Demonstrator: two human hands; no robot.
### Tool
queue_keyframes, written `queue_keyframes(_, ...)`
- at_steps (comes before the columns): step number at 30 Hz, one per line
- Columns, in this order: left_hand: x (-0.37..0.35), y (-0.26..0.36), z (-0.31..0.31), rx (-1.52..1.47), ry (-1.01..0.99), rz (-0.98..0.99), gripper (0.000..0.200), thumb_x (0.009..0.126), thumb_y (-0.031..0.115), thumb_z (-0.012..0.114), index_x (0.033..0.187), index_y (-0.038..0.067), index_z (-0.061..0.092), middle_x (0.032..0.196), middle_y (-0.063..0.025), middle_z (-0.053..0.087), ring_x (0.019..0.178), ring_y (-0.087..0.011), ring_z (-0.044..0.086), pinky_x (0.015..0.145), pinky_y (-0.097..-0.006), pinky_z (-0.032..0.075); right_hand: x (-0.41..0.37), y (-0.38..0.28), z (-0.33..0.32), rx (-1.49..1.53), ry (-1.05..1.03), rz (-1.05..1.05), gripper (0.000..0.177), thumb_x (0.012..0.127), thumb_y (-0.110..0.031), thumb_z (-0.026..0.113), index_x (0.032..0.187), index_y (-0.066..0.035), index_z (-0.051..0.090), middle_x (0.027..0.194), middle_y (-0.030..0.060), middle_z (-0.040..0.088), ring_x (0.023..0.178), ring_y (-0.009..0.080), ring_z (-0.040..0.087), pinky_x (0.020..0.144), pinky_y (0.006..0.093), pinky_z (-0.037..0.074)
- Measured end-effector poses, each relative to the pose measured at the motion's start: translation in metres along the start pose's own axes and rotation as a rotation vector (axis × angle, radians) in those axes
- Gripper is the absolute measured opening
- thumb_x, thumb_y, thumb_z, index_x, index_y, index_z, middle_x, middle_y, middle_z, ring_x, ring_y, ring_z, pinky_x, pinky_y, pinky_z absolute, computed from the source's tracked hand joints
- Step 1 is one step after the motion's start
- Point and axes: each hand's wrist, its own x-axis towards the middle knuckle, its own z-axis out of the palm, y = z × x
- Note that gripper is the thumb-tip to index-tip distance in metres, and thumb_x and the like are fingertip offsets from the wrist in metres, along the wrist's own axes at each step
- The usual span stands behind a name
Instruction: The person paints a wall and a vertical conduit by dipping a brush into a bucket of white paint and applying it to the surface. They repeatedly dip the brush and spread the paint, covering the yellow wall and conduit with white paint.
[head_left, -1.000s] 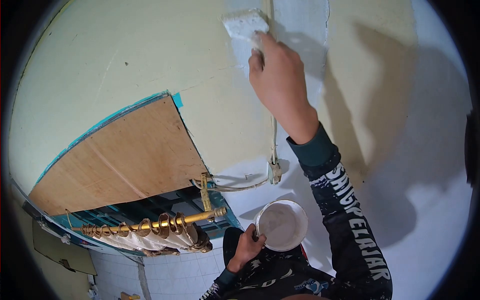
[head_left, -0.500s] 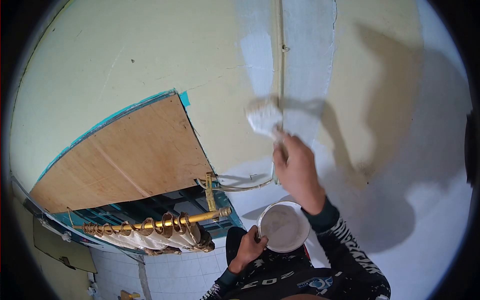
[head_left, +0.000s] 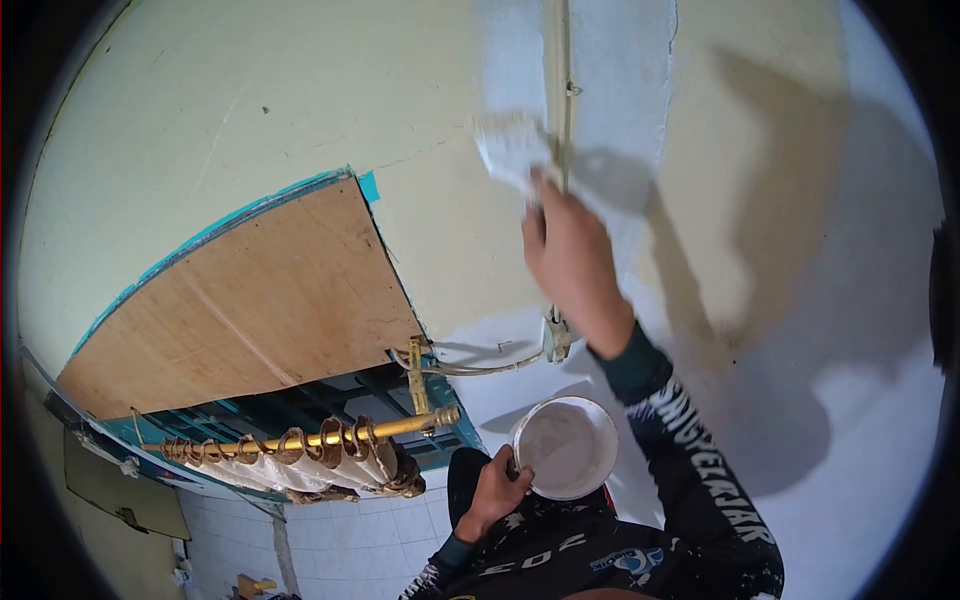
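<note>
My right hand (head_left: pixel 578 255) is closed round the handle of a wide paintbrush (head_left: pixel 512 150). Its bristles lie over the wall just left of a vertical pipe (head_left: pixel 562 95), at the lower end of a white painted strip (head_left: pixel 512 60). Cream wall (head_left: pixel 420 90) shows to the left of the brush. Lower down, my left hand (head_left: pixel 500 497) grips the rim of a round white bucket (head_left: pixel 602 455) in front of my body, with pale paint (head_left: pixel 560 445) inside.
A plywood panel (head_left: pixel 250 290) edged in turquoise covers the upper part of a window opening. Below it, a gold curtain rod (head_left: pixel 385 428) carries a gathered curtain (head_left: pixel 330 470). A cable (head_left: pixel 490 370) runs to a small box (head_left: pixel 557 338) on the wall. Tiled floor (head_left: pixel 350 545) shows below.
My right hand has moved the brush up and slightly left along the wall, uncovering the small box below the pipe. My left hand and the bucket stay almost in place.
</note>
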Motion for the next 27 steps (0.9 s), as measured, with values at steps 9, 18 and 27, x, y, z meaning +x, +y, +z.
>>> queue_keyframes(9, 0.001, -0.013, 0.004, 0.018, -0.028, 0.009, 0.025, 0.09, 0.015, 0.069, 0.09, -0.003, 0.051, 0.062, -0.0127, 0.058, 0.059, -0.0218, 0.066, 0.055, -0.0366, 0.05, -0.148, 0.026, 0.031, 0.126, -0.358, 0.239, 0.032, 0.089, -0.011, 0.063, 0.12, 0.0, 0.063, 0.083, 0.0243, 0.065, 0.08, 0.0456, 0.065, 0.073, 0.055, 0.053)
queue_keyframes(18, -0.005, -0.012, 0.004, 0.029, -0.022, 0.025, 0.024, 0.092, 0.013, 0.068, 0.089, -0.003, 0.05, 0.066, -0.0088, 0.054, 0.058, -0.0148, 0.063, 0.052, -0.0339, 0.049, -0.035, 0.018, -0.016, 0.073, -0.388, 0.183, 0.024, 0.087, -0.012, 0.064, 0.104, 0.004, 0.069, 0.087, 0.0308, 0.066, 0.086, 0.0487, 0.065, 0.077, 0.0526, 0.053)
queue_keyframes(27, -0.009, -0.013, 0.004, -0.016, -0.009, 0.034, 0.023, 0.092, 0.013, 0.067, 0.095, -0.005, 0.054, 0.066, -0.0114, 0.06, 0.061, -0.0188, 0.069, 0.055, -0.0339, 0.052, 0.097, -0.038, -0.097, 0.058, 0.102, -0.075, 0.015, 0.085, -0.009, 0.064, 0.093, 0.002, 0.068, 0.087, 0.0273, 0.067, 0.086, 0.0476, 0.065, 0.077, 0.0524, 0.053)
